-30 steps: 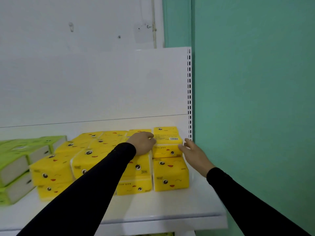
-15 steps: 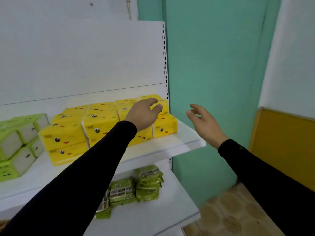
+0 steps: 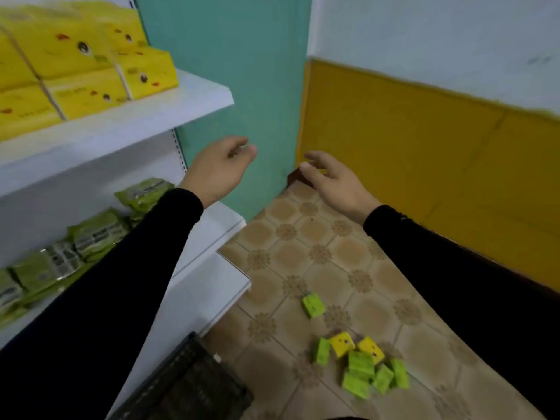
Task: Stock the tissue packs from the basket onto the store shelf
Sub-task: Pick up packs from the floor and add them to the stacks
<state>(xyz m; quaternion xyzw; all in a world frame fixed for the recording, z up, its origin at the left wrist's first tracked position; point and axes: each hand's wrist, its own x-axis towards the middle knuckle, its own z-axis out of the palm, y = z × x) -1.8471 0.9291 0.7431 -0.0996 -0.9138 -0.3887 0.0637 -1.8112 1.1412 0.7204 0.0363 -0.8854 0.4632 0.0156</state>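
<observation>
Yellow tissue packs (image 3: 75,62) are stacked two high on the white upper shelf (image 3: 157,113) at the top left. My left hand (image 3: 216,169) hangs in the air right of the shelf, fingers loosely curled, holding nothing. My right hand (image 3: 331,180) is stretched out over the floor with relaxed fingers, also empty. A heap of several green and yellow tissue packs (image 3: 362,363) lies on the tiled floor at the lower right, with one green pack (image 3: 313,305) apart from it. The corner of a dark plastic basket (image 3: 188,386) shows at the bottom.
Green packets (image 3: 91,234) lie on the lower white shelf (image 3: 218,216). A teal wall (image 3: 242,71) stands right of the shelving, and a yellow and white wall (image 3: 424,131) runs along the right. Brown patterned floor tiles (image 3: 303,262) spread between them.
Both hands have left the yellow packs and come away from the shelf. My view has swung down and to the right, bringing the floor, the loose packs and the basket into sight.
</observation>
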